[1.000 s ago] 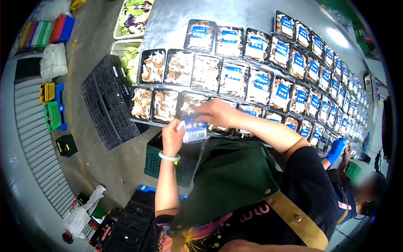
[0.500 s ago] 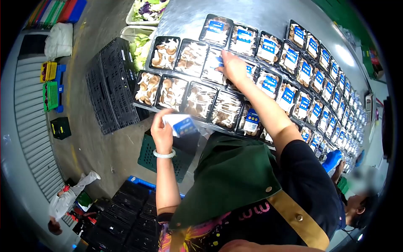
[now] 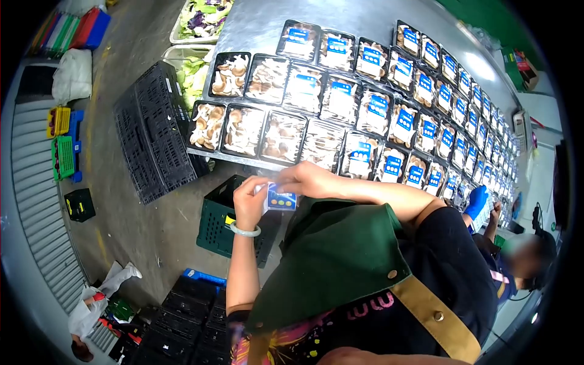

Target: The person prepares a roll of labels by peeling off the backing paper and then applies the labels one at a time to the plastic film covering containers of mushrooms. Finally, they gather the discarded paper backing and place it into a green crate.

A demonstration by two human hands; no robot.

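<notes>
My left hand (image 3: 248,201), with a pale bangle at the wrist, grips a small stack of blue-and-white labels (image 3: 281,199) in front of the table edge. Bent over the stack's upper edge, my right hand (image 3: 309,180) has its fingers pinched together at a label; the fingertips are partly blurred. Just beyond the hands lie black trays of mushrooms under clear film. Those nearest, such as the tray of thin-stemmed mushrooms (image 3: 324,146) and the tray of brown-capped mushrooms (image 3: 230,74), show no label. A labelled mushroom tray (image 3: 303,89) lies behind them.
Rows of labelled trays run right along the metal table (image 3: 255,27). A co-worker's blue-gloved hand (image 3: 477,202) is at the far right. Black crates (image 3: 155,134) and tubs of leafy vegetables (image 3: 193,76) stand left; a green crate (image 3: 213,225) sits below my hands.
My right hand has left a labelled tray in the middle row and come back to the labels in my left hand. My left hand has shifted slightly right and down.
</notes>
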